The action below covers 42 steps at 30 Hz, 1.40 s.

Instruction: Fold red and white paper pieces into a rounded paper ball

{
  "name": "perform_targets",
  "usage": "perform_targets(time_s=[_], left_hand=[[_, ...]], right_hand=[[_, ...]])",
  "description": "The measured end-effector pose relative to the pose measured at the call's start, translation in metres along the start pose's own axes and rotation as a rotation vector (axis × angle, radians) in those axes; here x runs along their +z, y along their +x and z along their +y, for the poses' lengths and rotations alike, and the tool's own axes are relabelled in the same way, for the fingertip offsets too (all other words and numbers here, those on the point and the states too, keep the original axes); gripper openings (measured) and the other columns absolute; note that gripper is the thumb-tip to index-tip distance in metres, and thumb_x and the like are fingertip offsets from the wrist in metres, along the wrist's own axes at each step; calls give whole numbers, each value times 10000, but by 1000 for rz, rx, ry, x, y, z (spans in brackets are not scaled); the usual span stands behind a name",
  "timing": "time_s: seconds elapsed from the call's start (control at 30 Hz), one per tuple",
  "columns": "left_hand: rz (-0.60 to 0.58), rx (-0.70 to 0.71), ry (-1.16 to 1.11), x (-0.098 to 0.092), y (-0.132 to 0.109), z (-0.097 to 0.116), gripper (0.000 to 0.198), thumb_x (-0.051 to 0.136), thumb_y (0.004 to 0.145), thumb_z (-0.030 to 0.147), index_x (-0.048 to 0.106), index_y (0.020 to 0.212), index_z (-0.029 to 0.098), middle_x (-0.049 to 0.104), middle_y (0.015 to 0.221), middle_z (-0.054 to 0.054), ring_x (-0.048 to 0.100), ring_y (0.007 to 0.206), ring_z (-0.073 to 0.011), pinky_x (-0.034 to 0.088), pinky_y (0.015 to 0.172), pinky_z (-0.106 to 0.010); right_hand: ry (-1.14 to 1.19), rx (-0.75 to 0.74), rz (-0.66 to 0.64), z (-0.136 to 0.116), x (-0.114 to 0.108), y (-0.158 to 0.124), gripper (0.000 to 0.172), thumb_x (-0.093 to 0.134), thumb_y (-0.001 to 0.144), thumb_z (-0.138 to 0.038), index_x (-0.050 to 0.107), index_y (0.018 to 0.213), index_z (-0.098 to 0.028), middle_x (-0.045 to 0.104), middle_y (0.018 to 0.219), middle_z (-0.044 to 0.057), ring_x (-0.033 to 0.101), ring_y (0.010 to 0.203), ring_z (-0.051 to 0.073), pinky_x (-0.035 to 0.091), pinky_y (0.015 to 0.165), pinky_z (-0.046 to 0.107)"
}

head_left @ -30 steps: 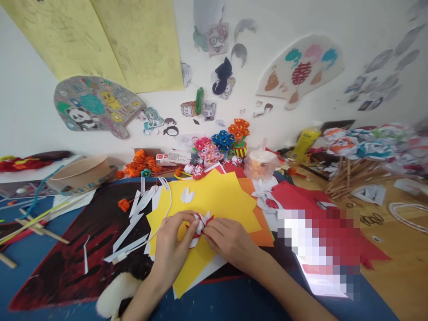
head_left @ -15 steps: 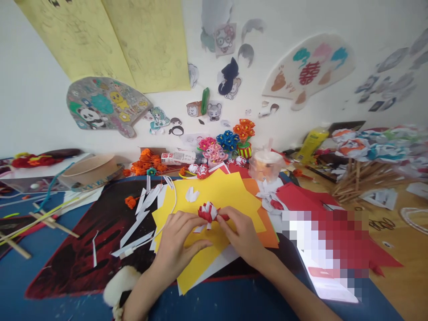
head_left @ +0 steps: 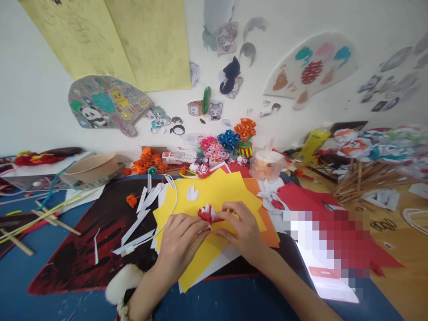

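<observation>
Both hands meet over a stack of yellow paper sheets (head_left: pixel 217 191) in the middle of the table. My left hand (head_left: pixel 182 238) and my right hand (head_left: pixel 242 227) pinch a small red and white fringed paper flower (head_left: pixel 207 213) between their fingertips. Both sets of fingers are curled and pressed on the piece. A small white cut-out (head_left: pixel 193 193) lies on the yellow sheet just beyond the hands. White paper strips (head_left: pixel 142 214) lie scattered to the left of my left hand.
An orange sheet (head_left: pixel 267 223) and red paper (head_left: pixel 301 196) lie to the right. Paper flower bunches (head_left: pixel 220 145), a clear plastic cup (head_left: pixel 265 165) and a paper bowl (head_left: pixel 90 168) stand at the back. Wooden sticks (head_left: pixel 361 178) are piled at the right, thin sticks (head_left: pixel 40 218) at the left.
The hands have turned the red and white paper flower and shifted it slightly away from me; the right fingers have moved over its right side. The camera has drifted a little.
</observation>
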<state>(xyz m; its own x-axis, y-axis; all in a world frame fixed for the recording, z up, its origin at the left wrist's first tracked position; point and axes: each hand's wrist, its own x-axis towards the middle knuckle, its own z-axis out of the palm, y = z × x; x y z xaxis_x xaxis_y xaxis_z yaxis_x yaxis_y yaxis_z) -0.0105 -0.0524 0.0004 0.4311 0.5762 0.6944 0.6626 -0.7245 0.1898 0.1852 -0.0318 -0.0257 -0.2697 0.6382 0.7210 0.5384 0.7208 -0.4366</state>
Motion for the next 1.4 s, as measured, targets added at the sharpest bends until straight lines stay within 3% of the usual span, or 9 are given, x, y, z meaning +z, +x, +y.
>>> perform_targets(time_s=[0.3,0.43,0.7,0.93,1.4], left_hand=[[-27,52,16,0,-1,0,99,567,945,163,638,1010,190,726,897,-25,585,760,-163,388,692,-321],[-33,62,20,0,0,1,106,565,942,155,642,1007,187,735,895,-24,592,756,-164,387,681,-317],[-57,69,15,-2,2,1,120,560,941,145,641,1014,197,739,904,-28,600,753,-162,411,686,-309],[-58,87,4,-1,3,1,114,576,927,118,635,1001,181,742,899,-27,586,743,-160,399,680,-309],[-63,108,23,-1,4,1,125,542,941,129,636,998,189,734,878,-30,583,721,-163,394,657,-309]], right_hand=[[34,-38,-26,6,1,1,251,541,954,-384,685,863,-199,655,884,67,586,801,194,487,697,322],[40,-37,-56,10,2,-1,267,583,916,-440,687,879,-197,662,890,68,588,802,197,490,701,330],[61,-50,-106,8,-2,1,222,577,936,-386,681,882,-198,671,890,64,590,805,195,489,690,331],[19,-141,-137,7,-4,3,157,538,965,-205,678,900,-175,690,868,66,585,773,188,478,685,317],[57,-114,-128,13,-6,4,188,587,938,-344,680,899,-185,696,871,66,594,792,198,498,681,328]])
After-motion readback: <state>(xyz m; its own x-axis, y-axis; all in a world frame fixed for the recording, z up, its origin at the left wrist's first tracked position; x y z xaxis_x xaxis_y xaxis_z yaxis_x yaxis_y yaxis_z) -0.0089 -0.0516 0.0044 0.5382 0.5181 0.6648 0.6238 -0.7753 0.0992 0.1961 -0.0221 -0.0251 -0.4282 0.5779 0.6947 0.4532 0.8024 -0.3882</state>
